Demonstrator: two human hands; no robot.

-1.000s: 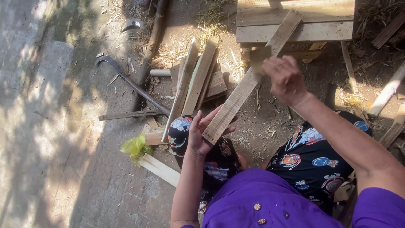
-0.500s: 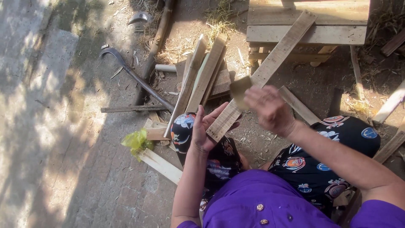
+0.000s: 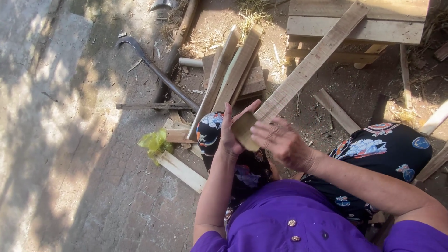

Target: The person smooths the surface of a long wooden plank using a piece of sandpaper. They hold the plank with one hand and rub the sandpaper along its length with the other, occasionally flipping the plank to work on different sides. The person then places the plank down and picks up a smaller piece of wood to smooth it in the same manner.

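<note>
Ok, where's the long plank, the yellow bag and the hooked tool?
Long plank (image 3: 311, 60), head view, middle of its top face.
Yellow bag (image 3: 154, 141), head view, its crumpled middle.
Hooked tool (image 3: 161, 77), head view, on its shaft, just below the curved blade.

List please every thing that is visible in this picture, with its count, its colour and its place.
long plank: one, pale wood, slanting from the hands up to the bench
sanding block: one, tan, between both hands on the plank's near end
leaning slats: several, pale wood, left of the plank
wooden bench: one, pale wood, top right
sickle: one, dark, on the ground at left
yellow bag: one, by a slat on the ground
left hand: on the block's left side
right hand: over the block
</note>
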